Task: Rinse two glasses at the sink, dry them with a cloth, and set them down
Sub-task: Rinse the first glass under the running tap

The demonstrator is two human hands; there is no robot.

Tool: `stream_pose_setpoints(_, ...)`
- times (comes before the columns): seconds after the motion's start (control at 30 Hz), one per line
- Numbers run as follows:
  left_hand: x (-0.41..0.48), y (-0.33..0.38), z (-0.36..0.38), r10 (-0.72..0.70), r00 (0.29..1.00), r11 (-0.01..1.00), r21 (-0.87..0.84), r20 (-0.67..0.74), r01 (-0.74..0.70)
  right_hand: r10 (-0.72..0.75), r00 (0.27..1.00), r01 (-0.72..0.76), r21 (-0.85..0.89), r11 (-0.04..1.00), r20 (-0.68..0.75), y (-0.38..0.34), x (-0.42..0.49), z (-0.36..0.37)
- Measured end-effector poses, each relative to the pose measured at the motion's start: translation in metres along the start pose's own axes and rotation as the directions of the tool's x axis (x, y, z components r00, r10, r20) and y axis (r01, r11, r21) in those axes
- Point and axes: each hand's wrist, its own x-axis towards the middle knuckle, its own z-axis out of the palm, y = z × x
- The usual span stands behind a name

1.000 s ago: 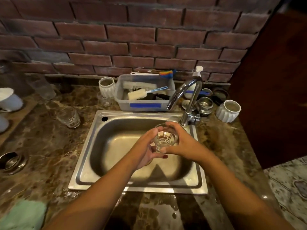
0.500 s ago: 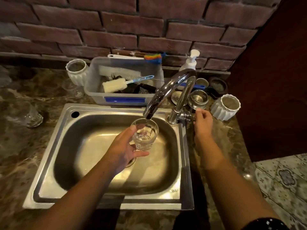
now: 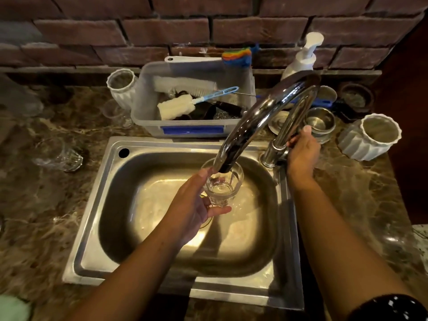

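Glass point(image 3: 222, 186) in left hand point(image 3: 193, 210) under faucet point(image 3: 259, 117)

A clear faceted glass point(image 3: 222, 186) stands upright over the steel sink point(image 3: 162, 228) basin, its mouth just under the tap's spout, with some water in its bottom. A second clear glass point(image 3: 60, 155) rests on the marble counter left of the sink, blurred.
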Motion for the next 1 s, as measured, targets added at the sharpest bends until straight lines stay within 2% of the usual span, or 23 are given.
stream_pose_setpoints(0.1,-0.001,-0.002,-0.002,0.008,1.000,1.000,0.005,-0.003,-0.008,-0.052,0.998,0.050,-0.064,0.997,-0.031,-0.001,-0.001,0.000)
stream_pose_setpoints(0.33,-0.011,-0.013,-0.013,-0.001,1.000,1.000,-0.027,0.001,0.001,-0.020,0.997,0.009,-0.152,0.988,-0.068,-0.006,-0.004,0.000)
stream_pose_setpoints(0.47,-0.018,-0.013,-0.015,-0.011,1.000,1.000,-0.026,-0.019,0.011,0.027,0.995,-0.040,-0.135,0.990,-0.092,-0.004,-0.005,0.000)
stream_pose_setpoints(0.93,-0.020,-0.012,-0.012,0.005,0.999,1.000,-0.008,-0.052,-0.006,0.052,0.991,-0.065,-0.110,0.992,-0.119,-0.012,-0.007,0.000)
stream_pose_setpoints(1.0,-0.021,-0.013,-0.012,0.008,0.998,1.000,-0.001,-0.057,-0.009,0.108,0.991,-0.110,-0.028,0.994,-0.075,-0.012,-0.009,-0.004)
